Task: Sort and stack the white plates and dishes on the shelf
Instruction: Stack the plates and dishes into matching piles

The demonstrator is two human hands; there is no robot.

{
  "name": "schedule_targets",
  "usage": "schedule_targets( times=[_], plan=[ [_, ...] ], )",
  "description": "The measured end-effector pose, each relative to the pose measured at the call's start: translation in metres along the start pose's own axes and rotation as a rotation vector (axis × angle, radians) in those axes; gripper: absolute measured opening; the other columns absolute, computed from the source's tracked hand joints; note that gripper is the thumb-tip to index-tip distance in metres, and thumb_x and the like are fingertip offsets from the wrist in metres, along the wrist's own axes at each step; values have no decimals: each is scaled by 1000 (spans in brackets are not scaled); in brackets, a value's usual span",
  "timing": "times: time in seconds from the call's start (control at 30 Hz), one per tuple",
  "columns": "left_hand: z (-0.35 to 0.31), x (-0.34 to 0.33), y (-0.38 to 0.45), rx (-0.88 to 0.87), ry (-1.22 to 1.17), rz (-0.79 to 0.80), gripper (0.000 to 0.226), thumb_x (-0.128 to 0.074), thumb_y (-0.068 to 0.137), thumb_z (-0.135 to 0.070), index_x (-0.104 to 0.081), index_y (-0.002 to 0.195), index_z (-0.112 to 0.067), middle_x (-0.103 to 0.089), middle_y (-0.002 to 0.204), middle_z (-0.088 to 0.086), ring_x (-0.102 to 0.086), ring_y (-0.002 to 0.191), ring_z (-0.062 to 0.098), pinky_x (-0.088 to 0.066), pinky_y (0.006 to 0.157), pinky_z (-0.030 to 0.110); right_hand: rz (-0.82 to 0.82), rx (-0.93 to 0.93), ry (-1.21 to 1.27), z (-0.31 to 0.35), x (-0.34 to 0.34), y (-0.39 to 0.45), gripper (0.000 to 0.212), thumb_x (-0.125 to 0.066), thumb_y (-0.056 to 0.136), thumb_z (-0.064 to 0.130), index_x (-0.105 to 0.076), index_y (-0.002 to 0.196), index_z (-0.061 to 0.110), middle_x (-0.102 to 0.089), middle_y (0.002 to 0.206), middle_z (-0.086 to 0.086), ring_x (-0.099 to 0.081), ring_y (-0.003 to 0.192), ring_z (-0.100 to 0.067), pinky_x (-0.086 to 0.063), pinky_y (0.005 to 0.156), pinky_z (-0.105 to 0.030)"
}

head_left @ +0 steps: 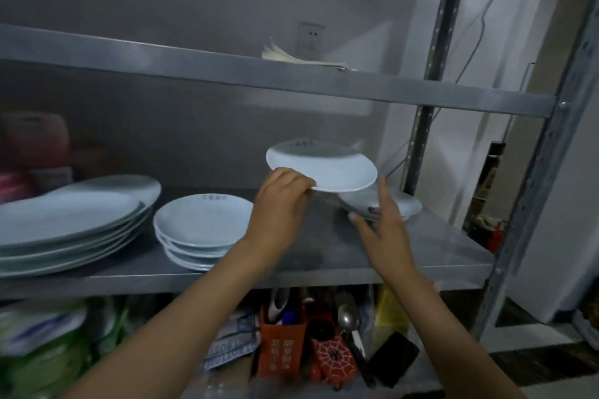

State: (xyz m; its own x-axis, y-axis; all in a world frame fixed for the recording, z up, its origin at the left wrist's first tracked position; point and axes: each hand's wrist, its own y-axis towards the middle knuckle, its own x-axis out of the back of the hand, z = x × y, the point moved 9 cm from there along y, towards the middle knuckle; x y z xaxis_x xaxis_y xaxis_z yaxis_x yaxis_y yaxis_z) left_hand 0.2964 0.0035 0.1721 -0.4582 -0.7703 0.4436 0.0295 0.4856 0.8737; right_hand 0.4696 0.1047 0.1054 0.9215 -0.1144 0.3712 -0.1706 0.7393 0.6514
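Observation:
My left hand (280,201) grips the near rim of a white dish (327,165) and holds it in the air above the metal shelf (324,269). My right hand (379,220) is just right of it with straight, spread fingers, in front of a white dish (405,204) that rests on the shelf at the right. A stack of small white dishes (201,227) stands in the middle. A stack of large oval plates (71,220) sits at the left.
An upper shelf (227,71) carries folded paper (301,57). Steel uprights (531,191) frame the right side. Red packages (32,146) stand at the back left. Below the shelf are utensils in a red holder (282,337), a black phone (392,358) and green bags (48,340).

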Motion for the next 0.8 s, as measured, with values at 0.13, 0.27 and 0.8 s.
schedule_targets(
  times=[0.13,0.27,0.8],
  plan=[
    [24,46,-15,46,80,-55,22,-49,84,-13,-69,89,-7,-67,86,4,-58,88,22,-44,79,29,132,172,-84,72,-39,3,67,-57,93,35,-17,145,49,-14,159,0,-19,144,-12,-24,110,-26],
    [47,75,-30,103,134,-74,10,-62,79,-4,-69,86,-7,-67,84,4,-57,87,21,-43,79,28,173,205,-161,109,-68,5,28,-58,93,18,-61,120,23,-30,153,-8,-35,136,-18,-27,102,-16],
    [97,151,-66,336,267,58,35,-49,80,5,-69,105,-9,-69,111,5,-57,107,26,-43,88,30,366,216,-149,89,-148,-41,13,-57,95,21,-68,99,16,-66,119,-10,-32,139,-17,-42,92,-29]
  ],
)
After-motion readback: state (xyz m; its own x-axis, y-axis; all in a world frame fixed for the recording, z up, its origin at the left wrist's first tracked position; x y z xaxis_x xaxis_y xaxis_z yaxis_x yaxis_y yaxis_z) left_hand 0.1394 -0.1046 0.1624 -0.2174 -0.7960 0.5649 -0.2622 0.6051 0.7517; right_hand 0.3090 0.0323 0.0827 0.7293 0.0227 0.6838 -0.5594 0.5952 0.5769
